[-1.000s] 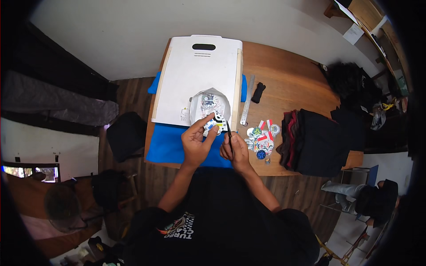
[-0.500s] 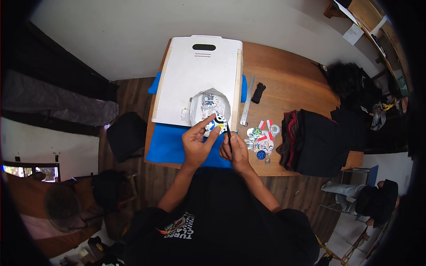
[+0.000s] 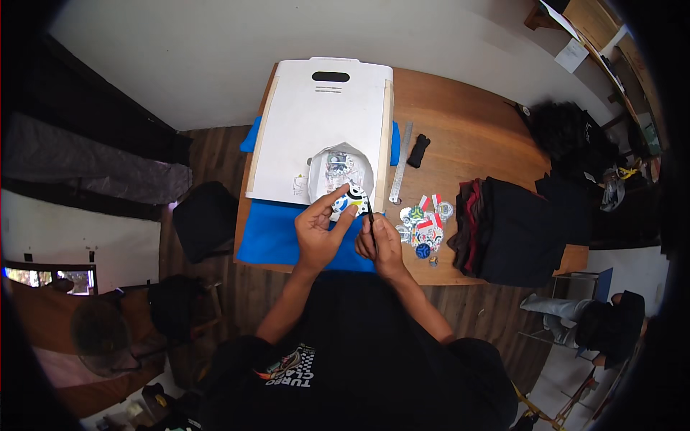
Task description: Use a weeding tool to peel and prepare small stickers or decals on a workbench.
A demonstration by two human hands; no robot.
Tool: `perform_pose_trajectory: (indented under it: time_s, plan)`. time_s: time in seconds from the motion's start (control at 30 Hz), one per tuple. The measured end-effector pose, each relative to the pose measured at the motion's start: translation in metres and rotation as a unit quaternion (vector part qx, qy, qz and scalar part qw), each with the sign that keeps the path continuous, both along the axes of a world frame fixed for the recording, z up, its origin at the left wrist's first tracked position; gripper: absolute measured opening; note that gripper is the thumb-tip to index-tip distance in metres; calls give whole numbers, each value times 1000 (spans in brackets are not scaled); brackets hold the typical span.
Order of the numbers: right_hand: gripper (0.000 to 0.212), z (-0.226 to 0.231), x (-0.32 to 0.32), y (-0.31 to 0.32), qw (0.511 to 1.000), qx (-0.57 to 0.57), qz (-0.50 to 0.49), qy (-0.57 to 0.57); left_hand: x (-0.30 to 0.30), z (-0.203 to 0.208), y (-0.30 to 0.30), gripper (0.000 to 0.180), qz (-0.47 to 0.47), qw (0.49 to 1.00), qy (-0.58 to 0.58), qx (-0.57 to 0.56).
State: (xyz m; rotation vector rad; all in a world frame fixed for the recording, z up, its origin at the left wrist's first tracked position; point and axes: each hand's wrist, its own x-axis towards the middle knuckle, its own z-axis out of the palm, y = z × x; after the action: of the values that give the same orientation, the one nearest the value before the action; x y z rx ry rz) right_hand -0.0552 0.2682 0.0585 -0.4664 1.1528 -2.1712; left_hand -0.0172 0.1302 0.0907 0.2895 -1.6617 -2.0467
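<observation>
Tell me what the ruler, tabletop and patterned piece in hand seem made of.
Ruler: probably metal, satin, from its silvery grey sheen. Tabletop: wood or veneer, smooth, showing brown grain-like streaks. Patterned piece in the left hand: perhaps paper or plastic, finish unclear; looks flat, printed.

I'm standing in what looks like a small craft workshop; whether it belongs to a home or a shop, I can't tell. The person's fingers (image 3: 327, 201) are raised over the near side of a wooden table (image 3: 460, 115). Just right of them lies a scatter of colourful printed cut-outs (image 3: 429, 225), many round, and farther right, a stack of folded dark garments (image 3: 521, 230). Ahead and to the right is a steel ruler (image 3: 402, 165); straight ahead, a white board (image 3: 323, 118) over blue cloth (image 3: 269, 233). Well behind the fingers, to the left, stands an electric fan (image 3: 100, 337).
</observation>
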Motion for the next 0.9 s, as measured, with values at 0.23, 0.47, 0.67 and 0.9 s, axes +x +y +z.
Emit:
perform_pose_trajectory:
  time_s: [0.23, 0.47, 0.67, 0.9]
  plan:
    - [36, 4, -1, 1, 1000, 2, 2, 1, 1, 1, -1, 40, -7, 1000, -9, 26]
    - [35, 3, -1, 1, 1000, 11, 2, -4, 1, 1, -2, 39, -7, 1000, 4, 1]
    - [36, 4, 0, 2, 1000, 6, 9, 3, 2, 1, -2, 37, -7, 1000, -9, 21]
    - [36, 4, -1, 2, 1000, 4, 9, 16, 1, 2, -3, 37, -9, 999, 22, -32]
